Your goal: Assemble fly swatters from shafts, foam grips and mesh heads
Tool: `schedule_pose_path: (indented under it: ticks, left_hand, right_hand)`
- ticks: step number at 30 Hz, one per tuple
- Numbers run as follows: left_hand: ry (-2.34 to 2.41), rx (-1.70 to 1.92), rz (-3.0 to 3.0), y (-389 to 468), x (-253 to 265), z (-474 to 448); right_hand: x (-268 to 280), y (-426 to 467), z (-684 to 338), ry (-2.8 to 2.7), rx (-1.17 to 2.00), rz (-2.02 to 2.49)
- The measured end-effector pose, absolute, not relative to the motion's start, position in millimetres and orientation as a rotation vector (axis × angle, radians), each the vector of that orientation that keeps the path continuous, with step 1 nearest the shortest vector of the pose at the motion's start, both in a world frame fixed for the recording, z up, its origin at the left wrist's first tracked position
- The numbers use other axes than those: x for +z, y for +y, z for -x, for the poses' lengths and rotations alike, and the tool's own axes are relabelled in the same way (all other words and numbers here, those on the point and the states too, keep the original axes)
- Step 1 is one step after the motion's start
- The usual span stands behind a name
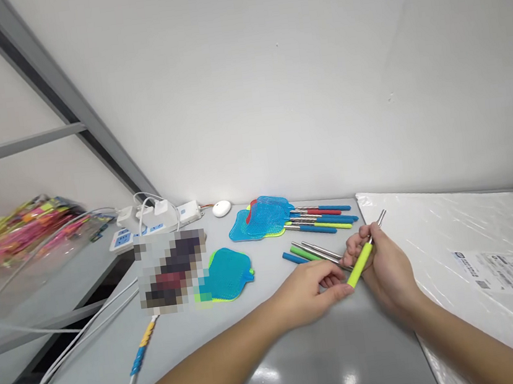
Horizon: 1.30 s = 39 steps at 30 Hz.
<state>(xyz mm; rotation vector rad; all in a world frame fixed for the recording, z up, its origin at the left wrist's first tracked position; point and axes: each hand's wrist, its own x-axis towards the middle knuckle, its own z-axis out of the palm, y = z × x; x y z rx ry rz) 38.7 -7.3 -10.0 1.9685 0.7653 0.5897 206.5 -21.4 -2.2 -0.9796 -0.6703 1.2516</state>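
A yellow-green telescopic fly swatter handle (362, 264) with a metal rod is tilted between my two hands. My left hand (313, 291) pinches its lower end between thumb and fingers. Farther up, my right hand (390, 266) grips the handle near the metal rod, whose tip pokes out above the fingers. Just beyond my hands lie loose handles, one blue (294, 258) and one green (305, 252), with metal rods partly hidden by my fingers. Left of them are stacked swatter heads, a blue one (229, 274) over a yellow-green one. Behind is a pile of fly swatters (269, 215) with handles attached.
A pixelated phone-like object (175, 270) lies at left with a cable. Behind it are a power strip (138, 234) with chargers and a white round case (222, 208). A plastic-wrapped white package (433, 226) covers the right side. Colourful bagged goods (33, 238) sit far left.
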Motion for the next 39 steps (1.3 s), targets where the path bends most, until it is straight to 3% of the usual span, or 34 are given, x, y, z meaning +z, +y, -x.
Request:
schedule_pose_path:
  ticks: [14,23,39]
  left_hand:
    - [0.769,0.471,-2.173,-15.1,-12.0,-42.7]
    - [0.776,0.492,-2.115,-20.1,-4.8,-36.0]
    - [0.863,0.573,-1.904,-35.8,3.1,2.6]
  right_hand:
    - [-3.2,-27.1,-198.9,-0.574,1.345,0.949]
    - [1.4,-33.0,-200.0,-0.698,1.219,1.033]
    - [-2.0,-39.2,-203.4,-0.804,1.368,0.996]
